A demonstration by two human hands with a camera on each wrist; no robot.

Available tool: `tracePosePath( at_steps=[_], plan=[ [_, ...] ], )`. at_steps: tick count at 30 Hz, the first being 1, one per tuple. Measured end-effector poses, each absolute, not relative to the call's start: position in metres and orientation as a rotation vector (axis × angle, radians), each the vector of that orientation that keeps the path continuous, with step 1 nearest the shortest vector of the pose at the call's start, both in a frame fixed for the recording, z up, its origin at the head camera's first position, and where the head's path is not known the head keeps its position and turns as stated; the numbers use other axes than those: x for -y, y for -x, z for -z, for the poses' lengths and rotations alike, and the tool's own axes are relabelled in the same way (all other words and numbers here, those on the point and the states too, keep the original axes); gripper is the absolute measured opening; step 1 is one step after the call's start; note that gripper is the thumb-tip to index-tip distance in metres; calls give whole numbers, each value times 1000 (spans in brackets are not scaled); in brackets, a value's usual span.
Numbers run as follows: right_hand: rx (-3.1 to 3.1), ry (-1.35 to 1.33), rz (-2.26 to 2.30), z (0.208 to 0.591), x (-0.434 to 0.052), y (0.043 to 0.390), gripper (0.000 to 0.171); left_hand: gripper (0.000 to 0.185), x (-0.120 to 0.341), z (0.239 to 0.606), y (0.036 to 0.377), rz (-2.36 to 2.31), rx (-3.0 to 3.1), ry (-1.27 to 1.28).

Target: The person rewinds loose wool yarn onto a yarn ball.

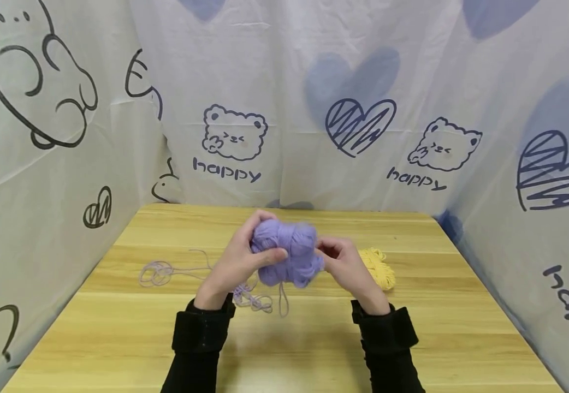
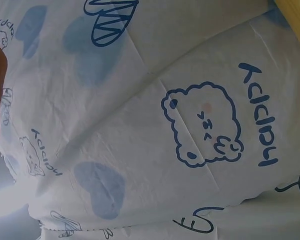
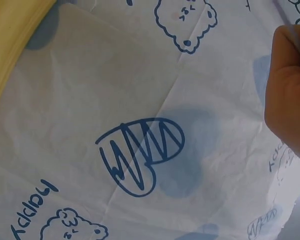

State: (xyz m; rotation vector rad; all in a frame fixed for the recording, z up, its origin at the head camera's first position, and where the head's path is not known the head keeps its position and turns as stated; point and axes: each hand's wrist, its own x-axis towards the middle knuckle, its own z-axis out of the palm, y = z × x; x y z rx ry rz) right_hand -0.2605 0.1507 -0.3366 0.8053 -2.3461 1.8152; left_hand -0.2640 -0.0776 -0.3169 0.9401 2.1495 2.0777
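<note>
A ball of purple yarn point(image 1: 286, 252) is held above the wooden table point(image 1: 117, 338) in the head view. My left hand point(image 1: 237, 262) grips its left side, thumb across the front. My right hand point(image 1: 345, 265) holds its right side with curled fingers. Loose purple strands point(image 1: 252, 297) hang from the ball onto the table, and a looped purple tangle point(image 1: 156, 272) lies to the left. A yellow yarn bundle point(image 1: 380, 266) lies just behind the right hand. The wrist views show only the printed cloth backdrop point(image 2: 139, 125) and an edge of the right hand point(image 3: 290, 90).
Printed white cloth point(image 1: 284, 109) with bears and hearts walls the table at the back and on both sides. Black sleeves point(image 1: 201, 327) cover both forearms. The table's front half carries only the hanging strands.
</note>
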Motion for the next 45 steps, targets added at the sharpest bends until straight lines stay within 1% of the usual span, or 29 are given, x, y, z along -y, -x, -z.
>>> tracePosePath(
  at_steps=[5, 9, 15, 19, 24, 28, 33, 38, 45],
  plan=[
    [2443, -919, -1780, 338, -146, 258, 14, 44, 75, 315, 265, -2273, -2163, -714],
    [2494, -1066, -1735, 334, -147, 253, 15, 38, 73, 314, 267, -2382, -2181, -564],
    [2478, -1222, -1636, 320, -153, 239, 14, 41, 72, 316, 271, -2433, -2272, -438],
    [2420, -1233, -1581, 311, -158, 228, 14, 45, 73, 319, 272, -2270, -2435, -506],
    [2301, -1121, -1568, 307, -162, 220, 14, 50, 72, 325, 272, -1923, -2572, -806],
    [2217, -987, -1584, 307, -165, 221, 13, 53, 70, 328, 272, -1727, -2497, -1058],
    [2219, -833, -1669, 312, -163, 230, 7, 54, 72, 328, 270, -1678, -2295, -1231],
    [2276, -784, -1729, 323, -159, 245, 10, 52, 76, 324, 266, -1774, -2181, -1200],
    [2408, -877, -1748, 335, -152, 257, 12, 52, 81, 317, 264, -2146, -2129, -936]
  ],
)
